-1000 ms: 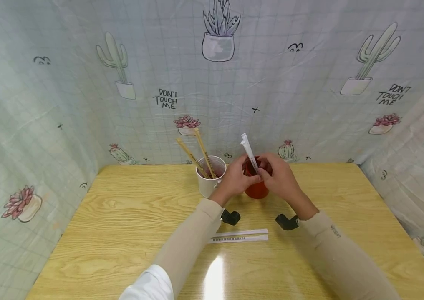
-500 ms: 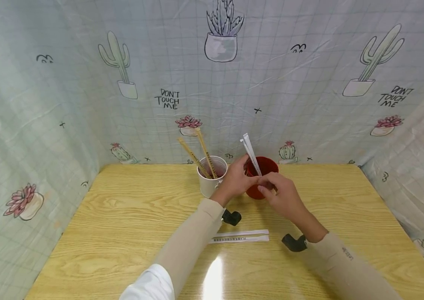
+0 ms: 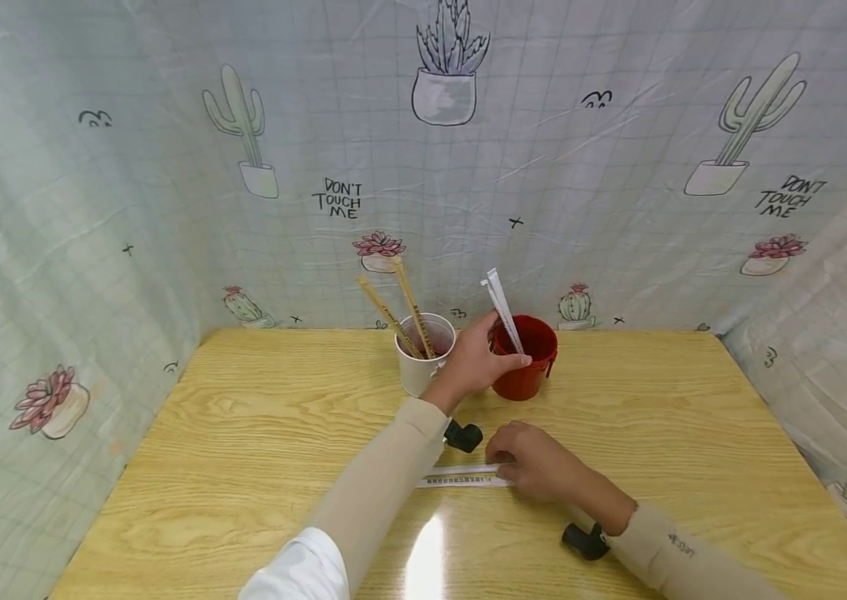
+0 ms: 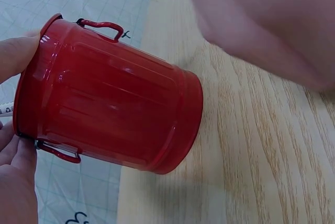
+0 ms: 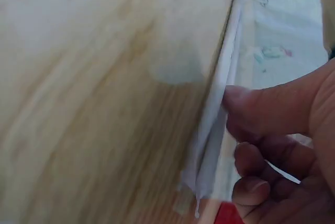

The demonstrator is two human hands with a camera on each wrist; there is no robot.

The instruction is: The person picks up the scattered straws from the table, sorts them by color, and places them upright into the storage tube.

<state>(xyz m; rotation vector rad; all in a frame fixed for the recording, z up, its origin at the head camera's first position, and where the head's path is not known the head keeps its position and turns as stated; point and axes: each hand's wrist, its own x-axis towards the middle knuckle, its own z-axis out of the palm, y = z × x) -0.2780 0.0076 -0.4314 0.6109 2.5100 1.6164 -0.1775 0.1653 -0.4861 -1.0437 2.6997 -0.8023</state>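
A small red metal bucket (image 3: 518, 380) with side handles stands at the table's back, two white paper-wrapped straws (image 3: 502, 310) leaning in it. My left hand (image 3: 473, 358) grips its rim, with thumb and fingers apart along the edge in the left wrist view. Nearer me, two more white wrapped straws (image 3: 461, 475) lie flat on the wood. Over their right end is my right hand (image 3: 539, 462), fingers bent. In the right wrist view, the thumb meets a wrapped straw (image 5: 217, 96); blur hides whether the fingers pinch it.
Left of the red bucket stands a white bucket (image 3: 414, 377) holding two yellow-wrapped straws (image 3: 397, 312). Both are on a wooden table (image 3: 266, 417). A cactus-print cloth (image 3: 393, 167) hangs behind and at the sides.
My right hand let go of the white straw now leaning in the red bucket, then came down toward me to the straws on the table. My left hand stayed at the bucket.
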